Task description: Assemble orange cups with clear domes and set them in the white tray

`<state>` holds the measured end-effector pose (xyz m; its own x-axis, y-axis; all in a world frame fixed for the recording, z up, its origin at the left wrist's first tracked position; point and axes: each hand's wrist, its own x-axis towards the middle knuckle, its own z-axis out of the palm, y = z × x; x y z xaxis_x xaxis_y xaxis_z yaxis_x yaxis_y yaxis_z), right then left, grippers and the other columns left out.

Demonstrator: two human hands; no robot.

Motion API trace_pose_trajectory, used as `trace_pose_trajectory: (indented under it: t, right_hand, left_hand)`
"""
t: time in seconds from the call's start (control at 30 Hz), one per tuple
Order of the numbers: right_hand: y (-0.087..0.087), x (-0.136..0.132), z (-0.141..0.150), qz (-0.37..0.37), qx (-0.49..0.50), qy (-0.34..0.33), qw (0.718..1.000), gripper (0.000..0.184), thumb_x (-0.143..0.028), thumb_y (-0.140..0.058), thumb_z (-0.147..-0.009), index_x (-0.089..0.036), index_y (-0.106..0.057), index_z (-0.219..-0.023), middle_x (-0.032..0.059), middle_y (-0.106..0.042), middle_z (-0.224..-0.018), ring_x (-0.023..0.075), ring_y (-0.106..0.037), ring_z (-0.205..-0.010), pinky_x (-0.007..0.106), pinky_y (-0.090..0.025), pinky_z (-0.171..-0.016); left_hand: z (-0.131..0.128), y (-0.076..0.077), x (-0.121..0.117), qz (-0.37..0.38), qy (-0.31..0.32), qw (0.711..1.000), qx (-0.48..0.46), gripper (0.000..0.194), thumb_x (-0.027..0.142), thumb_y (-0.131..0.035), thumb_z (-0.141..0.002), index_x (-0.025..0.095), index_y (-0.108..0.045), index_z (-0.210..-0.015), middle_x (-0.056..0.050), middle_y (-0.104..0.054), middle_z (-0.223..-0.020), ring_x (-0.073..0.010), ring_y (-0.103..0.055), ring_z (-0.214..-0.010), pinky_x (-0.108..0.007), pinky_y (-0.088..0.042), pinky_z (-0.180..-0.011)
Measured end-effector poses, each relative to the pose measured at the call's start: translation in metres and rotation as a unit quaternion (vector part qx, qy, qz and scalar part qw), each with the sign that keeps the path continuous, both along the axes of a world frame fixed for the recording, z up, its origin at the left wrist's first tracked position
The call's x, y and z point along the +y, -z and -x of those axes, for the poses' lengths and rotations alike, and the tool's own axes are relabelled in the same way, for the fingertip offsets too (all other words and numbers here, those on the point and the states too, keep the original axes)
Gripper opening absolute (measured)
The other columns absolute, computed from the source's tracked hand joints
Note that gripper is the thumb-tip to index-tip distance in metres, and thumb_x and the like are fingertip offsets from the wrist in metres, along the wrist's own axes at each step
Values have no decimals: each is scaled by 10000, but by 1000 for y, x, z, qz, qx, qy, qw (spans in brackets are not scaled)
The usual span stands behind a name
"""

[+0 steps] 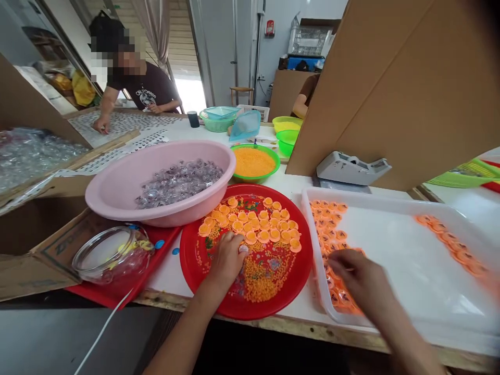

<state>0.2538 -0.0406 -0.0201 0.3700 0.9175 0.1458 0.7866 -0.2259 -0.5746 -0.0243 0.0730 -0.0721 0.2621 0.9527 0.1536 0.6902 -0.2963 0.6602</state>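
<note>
My left hand (226, 258) is over the round red tray (189, 260), fingers curled, with a small clear plastic dome (244, 249) between thumb and forefinger. Just beyond it on the tray sit several small orange cups (264, 236) with wide rims, filled with yellow-orange. Loose orange beads (262, 286) are scattered nearer to me. My right hand (361, 273) is at the left side of the white plastic tray (321, 291), thumb and fingers drawn together above rows of orange pieces with clear domes (330, 234). Whatever its fingertips hold is hidden.
A pink basin (105, 192) of clear domes stands back left, beside a green bowl (278, 162) of orange beads. A glass jar (113, 255) sits on the left, a tape dispenser (353, 169) behind the white tray. A co-worker (144, 88) reaches over another table.
</note>
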Motion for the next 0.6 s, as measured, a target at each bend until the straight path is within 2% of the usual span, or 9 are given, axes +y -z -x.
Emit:
trace_pose_trajectory:
  t: [0.03,0.1,0.13,0.2,0.3,0.43,0.5,0.6]
  right_hand:
    - [0,9,30,2,32,-75,997,123,-230,-597,-785,-264,-715,-779,74,-711,-824,218,-655,-749,323,-492,-674]
    - [6,27,88,6,76,-182,980,225,-138,-515,-818,-243,-711,-851,65,-690,-831,209,-646,-777,310,-486,-718]
    - [11,35,113,12,88,-214,973,288,-76,-487,-805,-229,-707,-912,67,-680,-845,204,-642,-786,299,-481,-721]
    - [23,47,146,4,100,-223,970,399,12,-455,-764,-201,-680,-1014,81,-671,-932,202,-636,-852,282,-471,-746]
    - [39,55,159,15,63,-207,976,397,32,-460,-749,-172,-661,-1024,82,-667,-942,198,-625,-861,264,-455,-737]
    - [44,60,150,46,6,-179,983,229,-21,-478,-798,-158,-660,-812,67,-636,-776,181,-601,-725,249,-420,-647]
    - [42,65,150,36,-6,-175,984,207,-48,-484,-823,-165,-655,-829,67,-624,-828,167,-592,-715,242,-405,-628]
    - [37,74,156,43,-42,-202,978,199,-81,-489,-846,-175,-665,-854,68,-603,-922,131,-576,-660,229,-374,-581]
  left_hand:
    - [1,-1,-1,0,11,1000,6,257,48,-634,-691,207,-685,-886,-34,-613,-855,-216,-570,-866,-347,-442,-798]
    - [5,-2,-4,1,31,999,12,288,14,-603,-694,205,-685,-894,-32,-636,-854,-204,-587,-842,-327,-450,-773]
    - [7,-2,-6,2,38,999,14,279,8,-582,-705,203,-686,-875,-31,-648,-836,-199,-596,-824,-319,-454,-758]
    - [12,-2,-10,3,43,999,16,249,10,-542,-735,198,-688,-806,-30,-666,-780,-196,-609,-790,-310,-459,-730]
    - [22,-2,-14,6,24,1000,19,243,18,-518,-754,196,-682,-726,-23,-662,-691,-191,-616,-719,-299,-460,-679]
    - [32,-4,-12,11,-24,999,19,254,50,-478,-807,200,-675,-748,-10,-632,-619,-178,-609,-643,-288,-456,-637]
    - [31,-7,-7,5,-34,999,16,250,59,-464,-826,194,-675,-826,-27,-661,-709,-187,-626,-720,-298,-469,-687]
    - [23,-8,5,-16,-20,1000,10,293,49,-517,-797,189,-655,-1014,-72,-667,-982,-215,-614,-930,-325,-465,-819]
